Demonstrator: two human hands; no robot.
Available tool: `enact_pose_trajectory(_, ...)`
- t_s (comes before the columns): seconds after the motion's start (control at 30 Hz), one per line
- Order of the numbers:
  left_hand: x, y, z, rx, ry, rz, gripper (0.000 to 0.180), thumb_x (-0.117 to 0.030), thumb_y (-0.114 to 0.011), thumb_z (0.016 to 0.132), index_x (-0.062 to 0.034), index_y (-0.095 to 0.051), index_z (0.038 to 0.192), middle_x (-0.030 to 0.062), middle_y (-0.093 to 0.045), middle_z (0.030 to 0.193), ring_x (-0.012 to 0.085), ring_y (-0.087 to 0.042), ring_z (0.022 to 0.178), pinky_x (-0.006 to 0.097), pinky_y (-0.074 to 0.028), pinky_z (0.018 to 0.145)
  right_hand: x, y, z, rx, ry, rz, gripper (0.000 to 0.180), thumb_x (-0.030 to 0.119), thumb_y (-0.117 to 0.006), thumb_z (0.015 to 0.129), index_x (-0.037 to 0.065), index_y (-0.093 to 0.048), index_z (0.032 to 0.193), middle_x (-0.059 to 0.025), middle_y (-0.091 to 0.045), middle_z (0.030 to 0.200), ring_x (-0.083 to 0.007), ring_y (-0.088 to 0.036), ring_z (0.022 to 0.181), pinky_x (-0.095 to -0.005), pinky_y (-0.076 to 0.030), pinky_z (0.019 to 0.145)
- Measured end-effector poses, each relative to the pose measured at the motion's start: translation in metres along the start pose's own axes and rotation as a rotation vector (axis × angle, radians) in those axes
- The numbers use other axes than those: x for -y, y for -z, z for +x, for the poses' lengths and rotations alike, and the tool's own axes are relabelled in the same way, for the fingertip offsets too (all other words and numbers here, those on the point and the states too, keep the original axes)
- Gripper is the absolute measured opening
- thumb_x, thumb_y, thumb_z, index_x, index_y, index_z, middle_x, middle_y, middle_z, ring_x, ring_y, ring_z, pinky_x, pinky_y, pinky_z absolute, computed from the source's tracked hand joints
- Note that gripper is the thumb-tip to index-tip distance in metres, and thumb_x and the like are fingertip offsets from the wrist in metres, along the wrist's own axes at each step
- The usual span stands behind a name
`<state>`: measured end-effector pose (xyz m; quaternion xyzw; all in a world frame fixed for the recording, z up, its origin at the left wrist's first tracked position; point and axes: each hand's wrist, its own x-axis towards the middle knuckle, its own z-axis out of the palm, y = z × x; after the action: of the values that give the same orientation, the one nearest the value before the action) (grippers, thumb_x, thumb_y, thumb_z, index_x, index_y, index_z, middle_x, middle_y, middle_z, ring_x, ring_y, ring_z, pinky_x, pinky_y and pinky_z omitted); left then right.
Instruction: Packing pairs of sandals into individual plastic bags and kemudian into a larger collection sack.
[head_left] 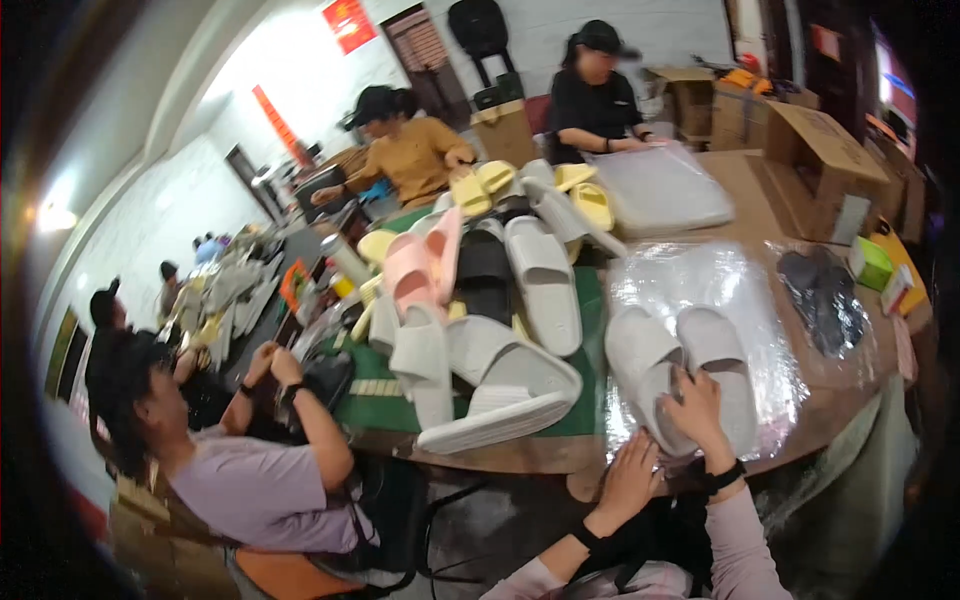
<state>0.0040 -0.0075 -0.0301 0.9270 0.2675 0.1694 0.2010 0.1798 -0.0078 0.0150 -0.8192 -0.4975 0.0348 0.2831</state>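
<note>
Two light grey slippers lie side by side before me, a left slipper [637, 345] and a right slipper [738, 405], toes pointing away. Beneath them is a stack of clear plastic bags [765, 300]. My right hand [698, 408] reaches onto the inner side of the left slipper, fingers apart, the fingertips touching its footbed. Flat with fingers stretched out, my left hand [630, 475] rests at the table edge by that slipper's heel. Neither hand grips anything I can see.
A pile of grey, pink, black and yellow slippers [485, 270] stands to the left. Dark slippers in clear wrap [825, 300] lie at right, near a green box [870, 262] and an open carton [825, 165]. Co-workers sit at left and across the table [560, 455].
</note>
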Motion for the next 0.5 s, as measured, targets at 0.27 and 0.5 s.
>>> enact_pose_trajectory(0.27,0.002,-0.001,-0.002,0.003,-0.001,0.005,0.051,-0.024,-0.058,0.091,0.0036,-0.046,0.131,0.0279,-0.034,0.144,0.0373,-0.029,0.138,0.044,-0.025,0.114,0.002,0.030,-0.012,0.110,-0.094,0.001,0.054,0.030,-0.061,0.084,0.003,-0.054,0.130,-0.0225,-0.056,0.117,-0.0383,-0.047,0.119,-0.0489,-0.031,0.104)
enact_pose_trajectory(0.5,0.000,0.003,-0.001,-0.047,-0.032,0.021,0.052,-0.025,-0.060,0.088,-0.0003,-0.047,0.133,0.0288,-0.035,0.144,0.0381,-0.031,0.137,0.044,-0.027,0.112,0.002,0.043,-0.043,0.066,-0.132,-0.035,0.052,0.025,-0.063,0.084,0.003,-0.053,0.130,-0.0214,-0.056,0.111,-0.0371,-0.051,0.110,-0.0487,-0.031,0.103)
